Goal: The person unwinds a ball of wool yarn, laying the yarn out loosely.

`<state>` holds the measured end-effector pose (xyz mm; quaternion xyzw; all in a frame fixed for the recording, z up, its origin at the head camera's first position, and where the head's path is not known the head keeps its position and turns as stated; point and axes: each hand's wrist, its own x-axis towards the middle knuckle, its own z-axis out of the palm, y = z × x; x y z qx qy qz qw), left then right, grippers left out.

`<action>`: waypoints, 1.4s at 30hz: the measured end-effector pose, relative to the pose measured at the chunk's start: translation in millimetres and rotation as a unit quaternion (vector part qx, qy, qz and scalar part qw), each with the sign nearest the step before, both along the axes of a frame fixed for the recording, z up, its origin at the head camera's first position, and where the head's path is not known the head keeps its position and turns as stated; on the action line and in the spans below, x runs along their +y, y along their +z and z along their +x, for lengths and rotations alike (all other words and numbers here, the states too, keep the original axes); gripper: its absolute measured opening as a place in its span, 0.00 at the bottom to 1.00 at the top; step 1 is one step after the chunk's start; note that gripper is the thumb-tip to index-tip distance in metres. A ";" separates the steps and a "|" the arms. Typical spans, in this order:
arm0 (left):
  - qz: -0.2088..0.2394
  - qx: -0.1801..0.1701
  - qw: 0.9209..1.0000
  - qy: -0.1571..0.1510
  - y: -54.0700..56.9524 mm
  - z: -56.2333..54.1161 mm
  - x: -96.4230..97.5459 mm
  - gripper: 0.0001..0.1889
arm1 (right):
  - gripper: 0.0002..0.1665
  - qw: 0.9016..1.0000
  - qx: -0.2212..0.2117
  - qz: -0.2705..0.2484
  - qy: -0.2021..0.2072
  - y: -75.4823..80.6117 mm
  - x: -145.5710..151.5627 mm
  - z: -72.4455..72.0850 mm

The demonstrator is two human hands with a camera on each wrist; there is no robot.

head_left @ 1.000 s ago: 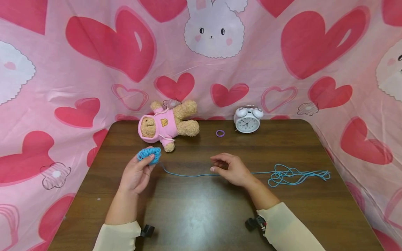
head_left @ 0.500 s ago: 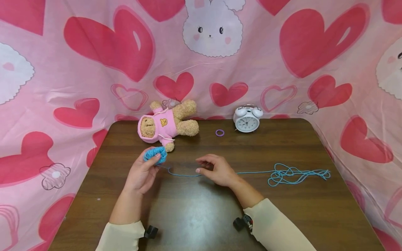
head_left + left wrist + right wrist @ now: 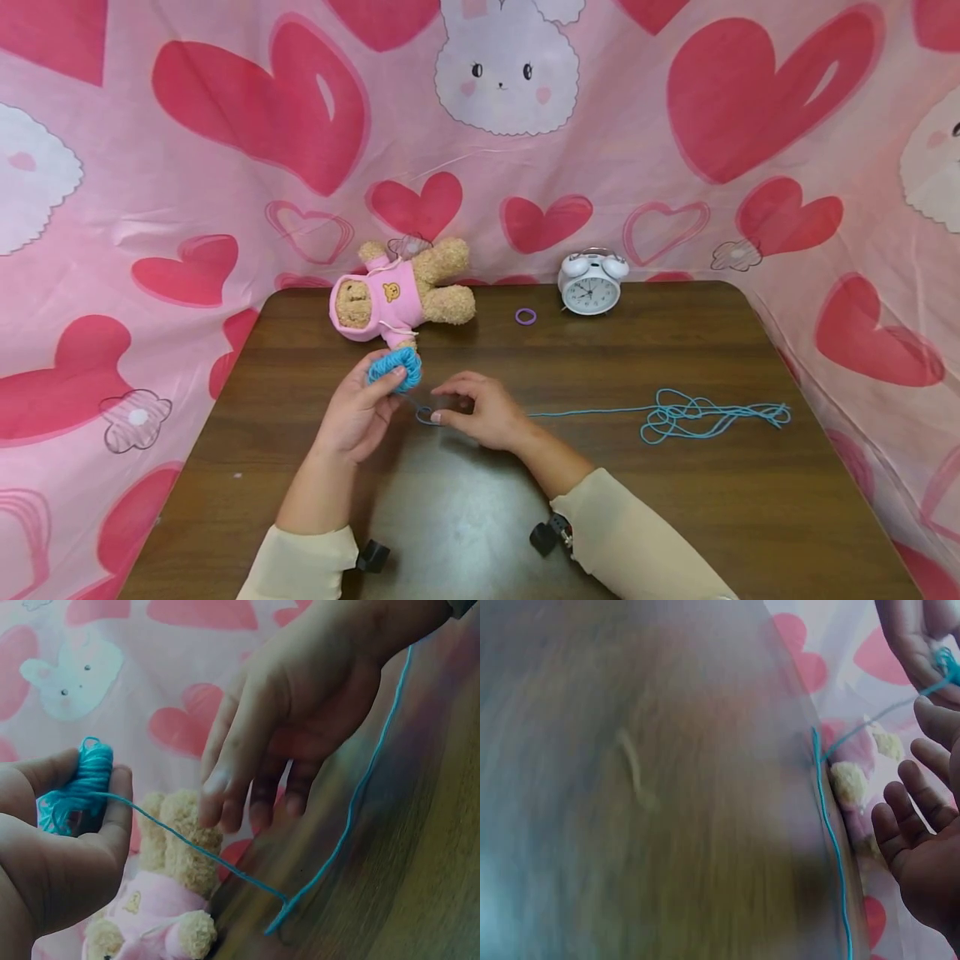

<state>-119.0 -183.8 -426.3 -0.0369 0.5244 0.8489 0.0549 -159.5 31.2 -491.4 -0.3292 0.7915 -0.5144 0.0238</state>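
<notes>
A wound bundle of blue yarn [image 3: 395, 368] is pinched between the thumb and fingers of my left hand [image 3: 358, 417], raised over the table in front of the teddy bear. From the bundle [image 3: 91, 771], a single strand [image 3: 202, 850] drops to the table and bends back to the right. My right hand [image 3: 483, 414] hovers just right of the bundle, above the strand, fingers loosely bent and holding nothing. In the left wrist view the right hand's fingers [image 3: 232, 761] hang apart from the yarn. The strand runs beneath that hand to a loose looped tangle [image 3: 693, 415] on the right.
A teddy bear [image 3: 401, 296] in a pink hoodie lies at the back left of the brown table [image 3: 465, 533]. A purple ring [image 3: 526, 317] and a white alarm clock [image 3: 590, 287] are at the back. A pink heart-patterned cloth [image 3: 480, 158] hangs behind.
My left hand has moved right with the yarn bundle. My right hand has moved left along the strand toward it, and the slack strand between them has shortened into a small loop.
</notes>
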 end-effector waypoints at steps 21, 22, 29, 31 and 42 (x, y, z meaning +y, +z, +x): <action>0.011 0.006 1.000 0.006 -1.0 -1.5 -1.5 0.14 | 0.03 0.999 0.001 -0.028 -0.014 2.8 -6.1 6.0; 0.013 0.004 1.000 0.009 -1.2 -1.5 -2.5 0.14 | 0.03 0.999 0.003 -0.028 -0.014 3.9 -3.6 6.2; 0.029 -0.012 0.999 0.028 -4.5 -1.9 -7.5 0.14 | 0.02 1.000 0.012 -0.018 -0.019 10.6 14.3 7.0; 0.029 -0.017 0.999 0.034 -6.1 -2.4 -8.5 0.14 | 0.02 1.000 0.009 -0.016 -0.022 12.7 19.5 7.4; 0.032 -0.018 0.996 0.079 -12.8 -2.9 -15.3 0.17 | 0.03 0.999 0.022 -0.008 -0.040 20.2 47.8 7.1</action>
